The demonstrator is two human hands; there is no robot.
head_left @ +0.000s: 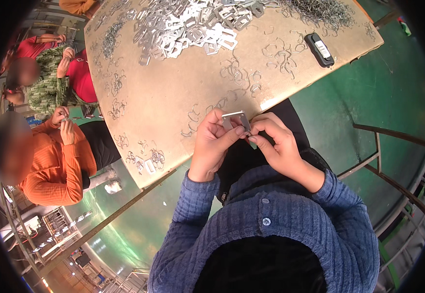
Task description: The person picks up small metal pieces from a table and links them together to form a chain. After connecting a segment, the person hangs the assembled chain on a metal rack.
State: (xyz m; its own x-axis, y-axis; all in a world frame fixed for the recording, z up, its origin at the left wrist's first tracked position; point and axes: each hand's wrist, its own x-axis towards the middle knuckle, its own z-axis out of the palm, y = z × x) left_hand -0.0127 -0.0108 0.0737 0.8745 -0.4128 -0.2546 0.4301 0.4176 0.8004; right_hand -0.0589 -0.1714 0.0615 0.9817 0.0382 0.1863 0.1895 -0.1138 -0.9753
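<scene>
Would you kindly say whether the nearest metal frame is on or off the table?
Off: the left hand grips the metal frame, tilted, with the right hand at its corner.

L hand holds a small silver metal plate. R hand pinches at the plate's low corner; can't see what's btwn its fingertips. Both are by the edge of a big tan table. On top: a big pile of flat metal frames, lots of bent wires & a blk case w/ a white label.
</scene>
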